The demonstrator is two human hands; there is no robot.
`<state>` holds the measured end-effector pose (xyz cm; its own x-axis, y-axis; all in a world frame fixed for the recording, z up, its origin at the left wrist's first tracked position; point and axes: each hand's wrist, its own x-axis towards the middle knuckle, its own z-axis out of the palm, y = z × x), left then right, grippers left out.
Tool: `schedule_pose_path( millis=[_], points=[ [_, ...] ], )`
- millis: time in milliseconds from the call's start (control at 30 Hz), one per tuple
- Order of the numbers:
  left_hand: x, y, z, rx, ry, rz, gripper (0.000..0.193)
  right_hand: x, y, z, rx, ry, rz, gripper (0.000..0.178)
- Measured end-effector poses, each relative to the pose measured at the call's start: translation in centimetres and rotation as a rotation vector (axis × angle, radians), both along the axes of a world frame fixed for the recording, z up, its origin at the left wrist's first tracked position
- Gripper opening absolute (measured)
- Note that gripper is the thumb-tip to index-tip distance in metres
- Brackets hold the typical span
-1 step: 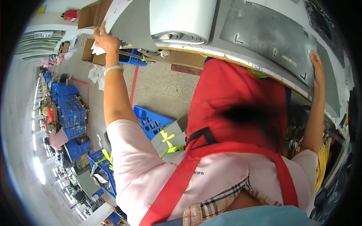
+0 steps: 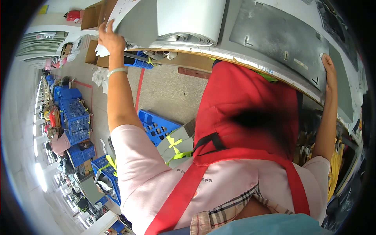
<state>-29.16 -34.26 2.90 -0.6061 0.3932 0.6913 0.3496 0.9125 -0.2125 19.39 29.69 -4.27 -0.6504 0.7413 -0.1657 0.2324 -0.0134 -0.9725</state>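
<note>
My left hand (image 2: pixel 111 40) is raised at the far left of the workbench, fingers apart, beside the curled grey sheet (image 2: pixel 138 26). White paper shows behind and below its fingers. The sheet lies next to a thick white-and-grey roll of sheet material (image 2: pixel 190 21). At the right, my right hand (image 2: pixel 330 67) has its fingers closed at the right edge of a flat grey template plate (image 2: pixel 276 37) with small slots and black corner marks. Under this plate, more grey sheet (image 2: pixel 342 84) sticks out along the bench.
The workbench edge (image 2: pixel 188 50) runs in front of my red apron. Cardboard boxes (image 2: pixel 91 16) stand past its left end. A blue crate (image 2: pixel 156 126) and grey bundles tied with yellow-green strips (image 2: pixel 182 138) are on the floor. Stacked blue crates (image 2: pixel 74 115) line the left side.
The fingers of my left hand have spread a little and moved slightly upward. Beside them, the curled sheet's edge has shifted slightly. My right hand has stayed in place.
</note>
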Motion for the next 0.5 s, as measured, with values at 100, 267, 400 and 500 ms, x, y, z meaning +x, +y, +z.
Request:
schedule_pose_path(
  millis=[100,267,400,500],
  points=[
    [1.5,3.5,3.3,-0.163,-0.021,-0.38,0.054,0.0,0.8,-0.6,0.113,-0.006,0.049,0.034],
    [-1.1,6.8,5.6,0.263,-0.196,-0.387,0.04,0.5,2.0,-1.4,0.106,-0.022,0.03,0.033],
    [-9.6,1.6,3.9,0.994,-0.375,-0.174,0.035,1.4,1.8,-0.7,0.135,-0.09,-0.023,0.032],
    [-13.6,-6.1,-2.0,1.395,-0.815,0.039,0.053,1.5,3.4,-2.4,0.074,-0.057,0.019,0.032]
  ],
)
